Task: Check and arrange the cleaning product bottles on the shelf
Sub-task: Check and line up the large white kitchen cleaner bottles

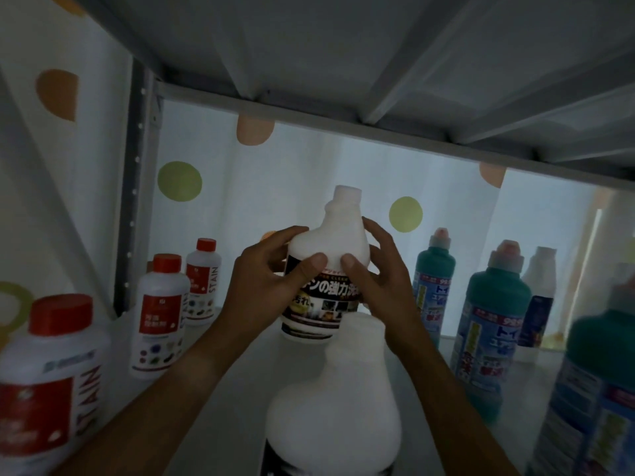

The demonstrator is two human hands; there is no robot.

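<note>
Two hands hold one white bottle [328,255] at the middle of the shelf [240,365]. The left hand [271,273] wraps its left shoulder, fingers curled behind and thumb pressed on the front; the right hand [376,269] mirrors it on the right side, thumb on the front just above the label. This bottle stands upright, long axis vertical, open uncapped neck pointing up toward the shelf board above [343,63]; whether its base touches the shelf cannot be told. Its dark label carries large white Japanese characters, partly covered by the thumbs, with a yellow badge and small photos beneath.

A second white bottle [343,400] of the same shape stands nearer the camera, also uncapped, with a dark label at the bottom edge.

Three red-capped bottles line the left side: the near one [51,379] and the far one [203,283] show "STAIN" running vertically, and the middle one [161,314] has a red panel with white characters too small to read.

Teal bottles [491,324] with grey caps stand at the right, their blue labels printed with Japanese text and "99". Behind everything hangs a white curtain [309,173] with green and orange dots.
</note>
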